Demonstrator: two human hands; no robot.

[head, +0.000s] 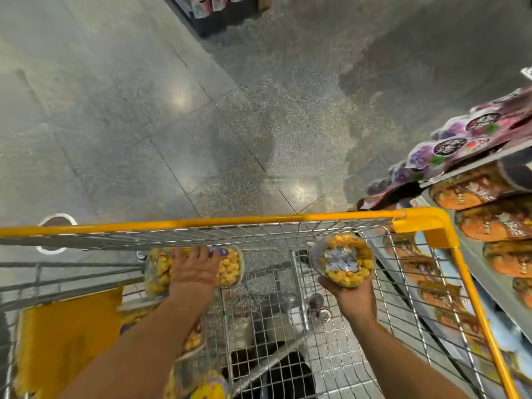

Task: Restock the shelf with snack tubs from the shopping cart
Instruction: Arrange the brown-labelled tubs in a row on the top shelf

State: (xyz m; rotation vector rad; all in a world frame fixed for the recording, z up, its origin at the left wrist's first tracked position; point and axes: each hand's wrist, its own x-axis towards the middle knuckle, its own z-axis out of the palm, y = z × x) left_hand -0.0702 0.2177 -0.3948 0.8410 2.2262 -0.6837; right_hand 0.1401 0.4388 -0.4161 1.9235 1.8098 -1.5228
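A wire shopping cart with a yellow rim (201,221) fills the lower view. My left hand (193,272) lies on top of a clear snack tub (230,267) of yellow puffs at the cart's far end, fingers curled over it. My right hand (349,293) grips a second clear tub (342,259) of the same yellow snacks from below and holds it tilted above the cart's right side. More tubs (193,339) lie in the cart under my left forearm. The shelf (486,279) stands to the right of the cart.
The shelf holds orange tubs (489,226) on its lower level and purple packets (460,142) above. A yellow panel (69,338) sits in the cart's left part. Speckled grey floor (172,110) stretches ahead, with another display (218,12) at the far top.
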